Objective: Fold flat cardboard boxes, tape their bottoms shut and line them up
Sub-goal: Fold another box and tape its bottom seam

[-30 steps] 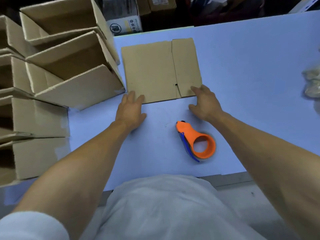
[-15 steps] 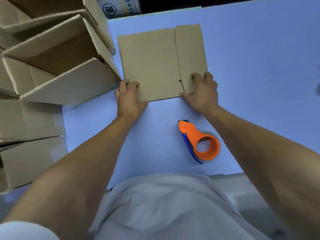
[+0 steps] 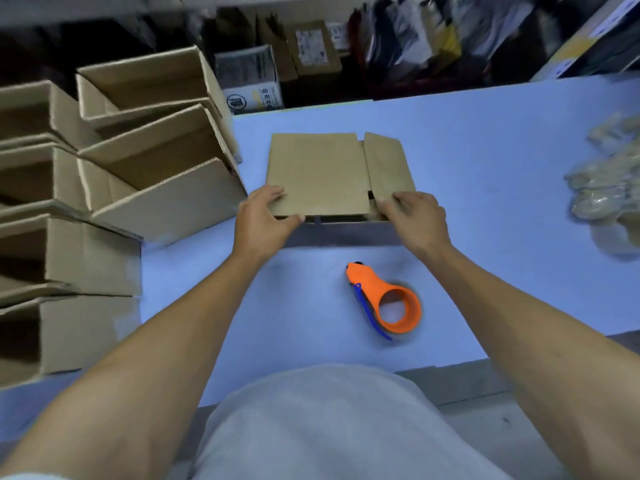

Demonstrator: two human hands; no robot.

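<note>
Here both hands, left hand (image 3: 265,216) and right hand (image 3: 414,216), pinch the flat box (image 3: 322,174) by its near edge, apparently raised, long side crosswise.

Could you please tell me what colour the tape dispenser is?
The tape dispenser is orange with a blue blade guard, head view.

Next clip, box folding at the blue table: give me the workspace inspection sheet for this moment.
Surface: blue table, bare patches visible.
Job's things: flat cardboard box in the middle, near edge lifted off the table; orange tape dispenser lying nearer the person; folded boxes lined up at left.
Clutter: pale bagged items at right edge, blurred.
Hands: left hand grips the box's near left corner; right hand grips its near right corner.
Cables: nothing seen.
Surroundings: printed cartons and hanging items behind the table, blurred.
</note>
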